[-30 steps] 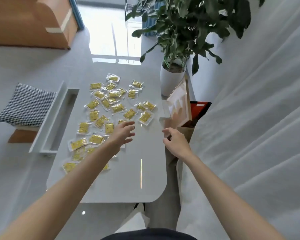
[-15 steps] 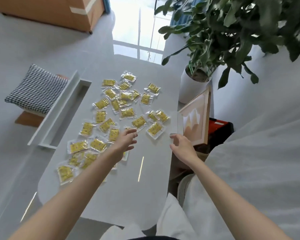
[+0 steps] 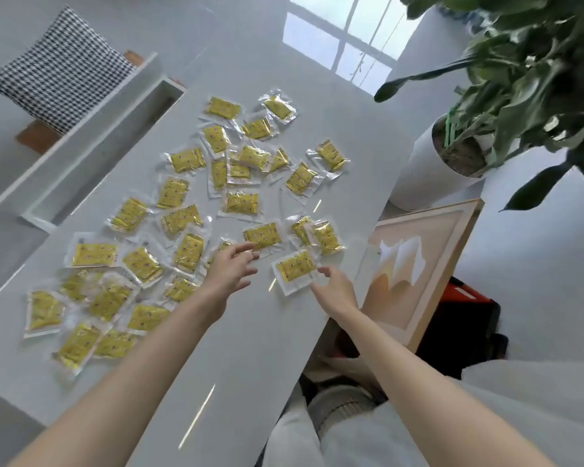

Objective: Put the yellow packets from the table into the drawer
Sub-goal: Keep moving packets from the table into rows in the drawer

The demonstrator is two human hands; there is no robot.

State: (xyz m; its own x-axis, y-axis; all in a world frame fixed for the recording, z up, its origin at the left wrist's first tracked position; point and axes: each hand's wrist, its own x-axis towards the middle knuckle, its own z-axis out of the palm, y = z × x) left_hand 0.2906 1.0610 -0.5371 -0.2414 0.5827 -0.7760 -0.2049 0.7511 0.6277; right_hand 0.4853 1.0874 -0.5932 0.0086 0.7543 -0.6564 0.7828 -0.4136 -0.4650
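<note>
We saw the left hand (image 3: 231, 269) and right hand (image 3: 335, 288) poised over yellow packets (image 3: 240, 202) on the worktop (image 3: 250, 348) — each grip wide, holding nothing.

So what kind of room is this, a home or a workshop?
Probably a living room at home: a large potted plant beside the white table, a checked cushion on a seat, and a framed picture nearby.

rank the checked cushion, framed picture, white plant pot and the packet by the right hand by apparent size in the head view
1. checked cushion and framed picture: too alike to rank; the cushion lies farther off
2. white plant pot
3. yellow packet by the right hand
</note>
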